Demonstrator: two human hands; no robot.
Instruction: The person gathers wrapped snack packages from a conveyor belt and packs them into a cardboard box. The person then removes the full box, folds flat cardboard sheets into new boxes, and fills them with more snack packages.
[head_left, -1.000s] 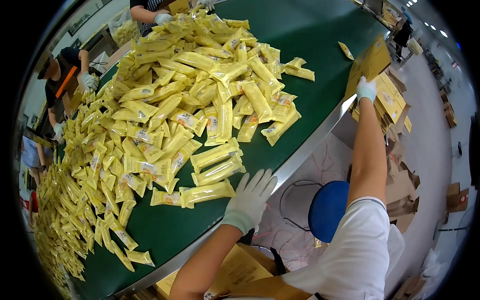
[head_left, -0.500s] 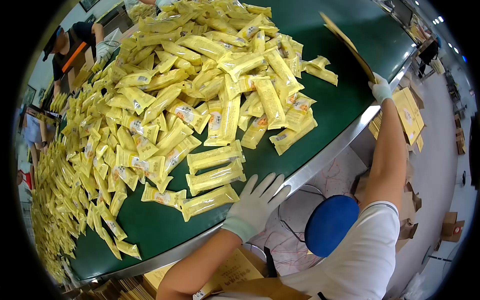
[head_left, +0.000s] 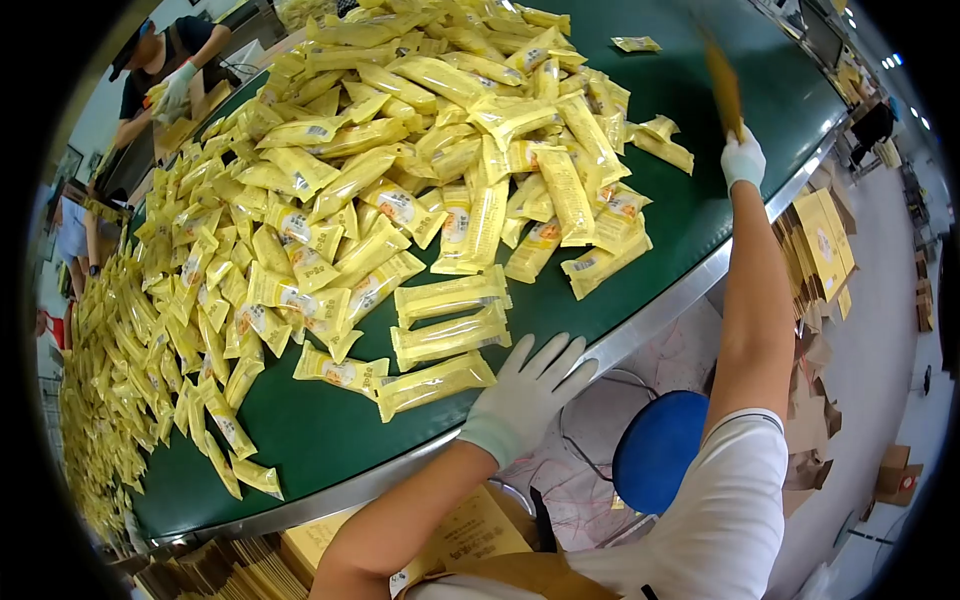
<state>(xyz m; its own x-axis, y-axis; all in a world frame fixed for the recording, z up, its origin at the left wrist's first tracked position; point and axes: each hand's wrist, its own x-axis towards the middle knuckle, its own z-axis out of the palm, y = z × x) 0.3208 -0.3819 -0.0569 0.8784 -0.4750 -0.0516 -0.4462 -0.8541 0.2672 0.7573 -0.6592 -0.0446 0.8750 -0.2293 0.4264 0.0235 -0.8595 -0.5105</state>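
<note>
In a pale glove, my left hand (head_left: 527, 396) lies with spread fingers on the metal edge of the green table, holding nothing. Just left of its fingertips are yellow wrapped snack packs (head_left: 452, 337), several side by side. My right hand (head_left: 743, 160), also gloved, reaches out over the far right part of the table. Its fingers are closed on the near end of a flat brown cardboard piece (head_left: 724, 85), seen nearly edge-on and blurred by motion. A large heap of the same yellow packs (head_left: 400, 130) covers the table to the left.
The table's metal rim (head_left: 650, 325) runs diagonally below my hands. A blue round stool (head_left: 658, 450) stands beside it. Flattened yellow cartons (head_left: 822, 240) are stacked on the right, more cardboard (head_left: 240, 575) below the table. A gloved co-worker (head_left: 170, 70) stands across the heap.
My right hand has swung the cardboard slightly left and turned it more upright. One small yellow pack now shows at the far side of the table. My left hand remains on the edge.
</note>
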